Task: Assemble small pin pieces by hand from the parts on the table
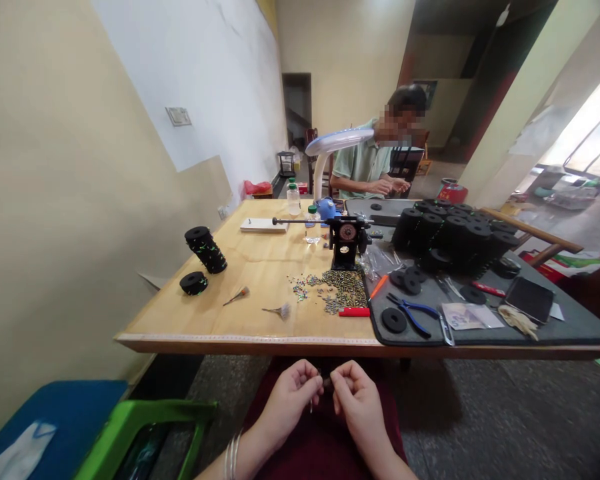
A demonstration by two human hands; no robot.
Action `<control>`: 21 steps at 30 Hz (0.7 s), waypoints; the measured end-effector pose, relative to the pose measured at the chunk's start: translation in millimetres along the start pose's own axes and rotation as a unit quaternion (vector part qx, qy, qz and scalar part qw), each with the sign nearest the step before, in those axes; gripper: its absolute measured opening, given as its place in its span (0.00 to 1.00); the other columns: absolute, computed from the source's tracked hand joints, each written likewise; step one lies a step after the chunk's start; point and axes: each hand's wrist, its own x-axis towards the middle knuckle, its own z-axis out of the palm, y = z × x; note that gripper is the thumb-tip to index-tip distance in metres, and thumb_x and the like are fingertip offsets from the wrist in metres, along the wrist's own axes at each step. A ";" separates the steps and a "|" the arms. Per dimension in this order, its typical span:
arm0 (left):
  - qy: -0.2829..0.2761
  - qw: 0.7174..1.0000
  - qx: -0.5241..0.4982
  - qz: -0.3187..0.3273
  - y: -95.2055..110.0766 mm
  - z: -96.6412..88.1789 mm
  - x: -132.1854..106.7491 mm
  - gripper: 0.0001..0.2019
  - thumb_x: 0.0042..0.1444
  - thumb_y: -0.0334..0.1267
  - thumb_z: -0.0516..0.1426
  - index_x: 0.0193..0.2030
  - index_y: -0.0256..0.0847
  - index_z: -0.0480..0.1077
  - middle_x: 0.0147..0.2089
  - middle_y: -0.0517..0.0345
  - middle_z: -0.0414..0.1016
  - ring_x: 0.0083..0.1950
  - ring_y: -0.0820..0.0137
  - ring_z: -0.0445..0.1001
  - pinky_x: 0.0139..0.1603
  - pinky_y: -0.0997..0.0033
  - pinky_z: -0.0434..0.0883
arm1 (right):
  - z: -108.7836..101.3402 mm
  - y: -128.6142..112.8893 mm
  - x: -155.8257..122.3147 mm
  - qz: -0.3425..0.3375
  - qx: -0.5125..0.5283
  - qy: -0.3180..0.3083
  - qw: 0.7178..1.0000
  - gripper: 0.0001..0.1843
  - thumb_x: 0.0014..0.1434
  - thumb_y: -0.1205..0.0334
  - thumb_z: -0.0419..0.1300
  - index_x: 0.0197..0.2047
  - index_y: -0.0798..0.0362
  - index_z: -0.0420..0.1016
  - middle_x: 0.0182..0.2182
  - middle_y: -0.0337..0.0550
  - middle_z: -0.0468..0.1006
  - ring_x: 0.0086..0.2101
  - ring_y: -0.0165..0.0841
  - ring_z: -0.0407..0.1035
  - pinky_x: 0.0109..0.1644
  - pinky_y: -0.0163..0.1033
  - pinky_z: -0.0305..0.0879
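Note:
Just in front of the table edge, above my lap, both hands are close together with the fingers pinched. My left hand (294, 399), with bangles on its wrist, pinches something small; a thin pale tip shows below its fingers. My right hand (359, 399) is also pinched, its fingertips facing the left ones. A small dark thing lies between the fingertips, too small to name. Nearest on the wooden table (265, 280) lie two small feather-like tufts, one orange-tipped (239, 295) and one greyish (281, 310), beside a pile of tiny brass-coloured pieces (344, 288).
A black clamp-like device with a rod (344, 243) stands mid-table. On the grey mat (430, 300) are blue pliers (415, 313), black foam rings (394, 320) and stacked black foam spools (450, 230). Another spool stack (206, 250) stands left. A co-worker (363, 167) sits opposite behind a lamp (337, 140).

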 end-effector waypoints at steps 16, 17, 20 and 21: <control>0.013 1.000 0.016 0.005 -2.1 -1.0 0.1 0.12 0.48 0.41 0.61 0.26 0.41 0.62 0.19 0.68 0.63 0.21 0.77 0.59 0.23 0.77 0.58 | 3.2 4.3 -5.6 -0.005 -0.062 -0.039 0.997 0.15 0.53 0.53 0.58 0.23 0.50 0.59 0.09 0.27 0.61 0.11 0.22 0.51 0.17 0.28 0.46; 0.014 1.000 0.019 0.006 -2.2 -1.1 0.1 0.12 0.48 0.41 0.61 0.26 0.41 0.62 0.19 0.68 0.62 0.21 0.77 0.60 0.23 0.77 0.58 | 3.3 4.4 -5.8 -0.005 -0.062 -0.040 0.997 0.15 0.53 0.53 0.59 0.23 0.50 0.59 0.09 0.27 0.61 0.11 0.22 0.51 0.17 0.28 0.46; 0.013 0.999 0.030 0.011 -2.3 -1.7 -0.1 0.11 0.48 0.41 0.61 0.26 0.41 0.62 0.20 0.68 0.63 0.22 0.76 0.60 0.24 0.77 0.59 | 3.6 4.7 -5.7 -0.002 -0.064 -0.042 0.997 0.15 0.53 0.53 0.59 0.23 0.50 0.59 0.09 0.27 0.61 0.11 0.22 0.51 0.17 0.28 0.45; 0.011 0.999 0.032 0.013 -2.3 -2.0 -0.2 0.11 0.49 0.40 0.61 0.26 0.41 0.62 0.20 0.68 0.63 0.22 0.76 0.60 0.24 0.77 0.59 | 3.7 4.7 -5.5 -0.001 -0.064 -0.042 0.997 0.16 0.53 0.52 0.59 0.23 0.50 0.59 0.09 0.28 0.61 0.11 0.22 0.51 0.17 0.28 0.45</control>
